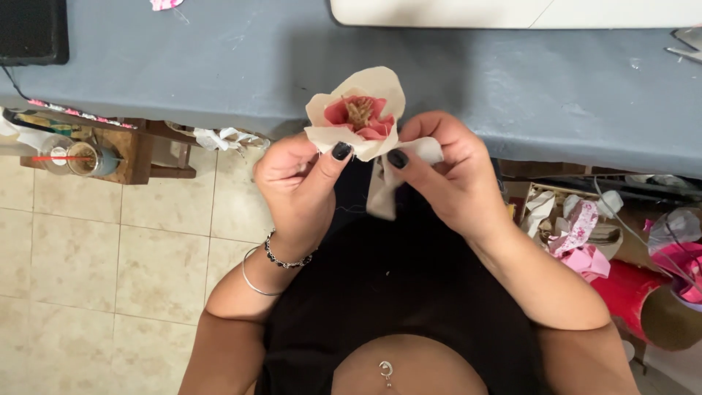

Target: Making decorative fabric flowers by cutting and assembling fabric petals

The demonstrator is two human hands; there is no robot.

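I hold a handmade fabric flower [356, 113] over my lap, just in front of the grey-covered table [219, 66]. It has cream outer petals, pink inner petals and a tan, stringy centre. My left hand [300, 179] pinches the lower left petal with its thumb on top. My right hand [439, 172] grips the flower's base from the right, and a loose strip of cream fabric [384, 192] hangs down from its fingers. Both thumbs have dark nail polish. Two bracelets circle my left wrist.
A clear cup with a red straw [72, 157] sits on a low wooden stand [135, 157] at left, above beige floor tiles. A box of pink and white fabric scraps [578, 234] and a red roll [629, 292] lie at right. A white board [512, 13] rests on the table's far side.
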